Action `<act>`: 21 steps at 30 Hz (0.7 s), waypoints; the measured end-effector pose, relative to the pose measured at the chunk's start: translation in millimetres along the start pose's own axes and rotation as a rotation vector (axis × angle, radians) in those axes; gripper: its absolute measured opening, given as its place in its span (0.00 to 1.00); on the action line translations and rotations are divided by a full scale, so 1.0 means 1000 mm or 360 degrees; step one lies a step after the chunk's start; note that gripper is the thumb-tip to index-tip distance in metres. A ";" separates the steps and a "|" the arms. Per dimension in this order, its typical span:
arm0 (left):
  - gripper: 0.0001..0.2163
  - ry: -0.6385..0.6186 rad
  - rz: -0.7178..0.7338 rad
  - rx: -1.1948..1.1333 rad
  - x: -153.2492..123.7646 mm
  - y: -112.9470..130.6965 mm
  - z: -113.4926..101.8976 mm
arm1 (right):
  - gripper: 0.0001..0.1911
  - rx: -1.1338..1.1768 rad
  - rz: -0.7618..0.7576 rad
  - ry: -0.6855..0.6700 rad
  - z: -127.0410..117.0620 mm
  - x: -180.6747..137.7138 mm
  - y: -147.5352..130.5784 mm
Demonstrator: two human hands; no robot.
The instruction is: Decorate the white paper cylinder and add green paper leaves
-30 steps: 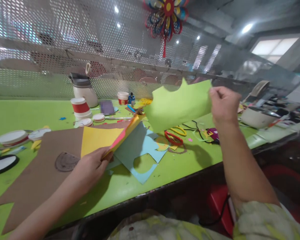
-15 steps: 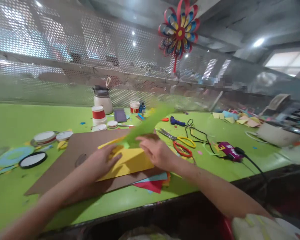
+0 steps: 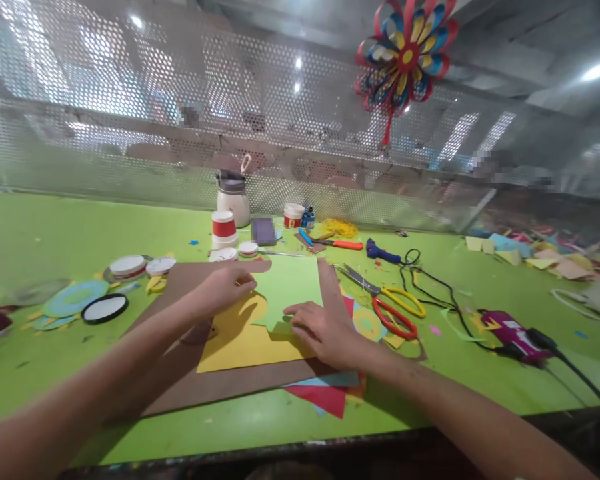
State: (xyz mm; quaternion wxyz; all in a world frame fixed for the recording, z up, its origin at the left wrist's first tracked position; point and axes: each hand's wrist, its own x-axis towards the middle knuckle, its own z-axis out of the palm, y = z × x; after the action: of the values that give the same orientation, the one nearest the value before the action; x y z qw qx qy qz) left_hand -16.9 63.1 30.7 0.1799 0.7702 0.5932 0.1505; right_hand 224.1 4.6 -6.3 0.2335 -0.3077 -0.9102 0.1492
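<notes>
A light green paper sheet (image 3: 296, 283) with a curved cut-out edge at its lower left lies over a yellow paper sheet (image 3: 235, 345). Both rest on a brown board (image 3: 180, 393). My left hand (image 3: 225, 291) is at the green sheet's upper left edge, index finger stretched along it and the other fingers loosely bent. My right hand (image 3: 325, 331) lies on the green sheet's lower right part with its fingers spread, the wrist over the board's right edge. Neither hand visibly grips the paper.
Scissors (image 3: 380, 291) with red and yellow handles lie right of the board. Beyond are a blue glue gun (image 3: 383, 252) and a purple device (image 3: 515, 337) with black cords. White-and-red tubs (image 3: 224, 229) and a kettle (image 3: 233, 200) stand behind. Paper scraps (image 3: 535, 253) lie far right.
The green sheet was raised and tilted between my hands; now it lies flat on the yellow sheet. My left hand has moved up to its far edge, and my right hand has flattened on it.
</notes>
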 end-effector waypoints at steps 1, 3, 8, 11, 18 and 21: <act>0.16 0.0001 0.0025 0.0017 -0.001 0.003 0.003 | 0.03 -0.0011 -0.0028 -0.0015 0.002 -0.002 0.000; 0.14 0.0031 0.0077 0.0049 -0.005 0.010 0.011 | 0.03 -0.0071 -0.0104 -0.0032 0.008 -0.006 -0.001; 0.09 0.0189 0.0172 0.0063 -0.016 0.012 0.035 | 0.05 -0.0250 -0.0178 0.0044 0.014 -0.006 -0.005; 0.08 0.0265 0.0129 -0.0032 -0.018 0.003 0.042 | 0.08 -0.0198 -0.0264 0.0037 0.013 -0.003 -0.008; 0.08 0.0268 0.0084 -0.0232 -0.021 -0.006 0.039 | 0.18 -0.0015 -0.0388 0.0020 0.024 -0.006 0.003; 0.09 0.0162 0.0240 -0.0168 -0.026 0.000 0.036 | 0.16 -0.0055 -0.0387 0.0091 0.038 -0.013 0.019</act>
State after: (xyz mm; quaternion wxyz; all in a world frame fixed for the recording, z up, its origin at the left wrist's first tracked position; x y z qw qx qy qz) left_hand -7.4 34.2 -2.2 0.1781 0.7935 0.5330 0.2336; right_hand 223.0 5.7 -50.8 0.2704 -0.2031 -0.9363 0.0952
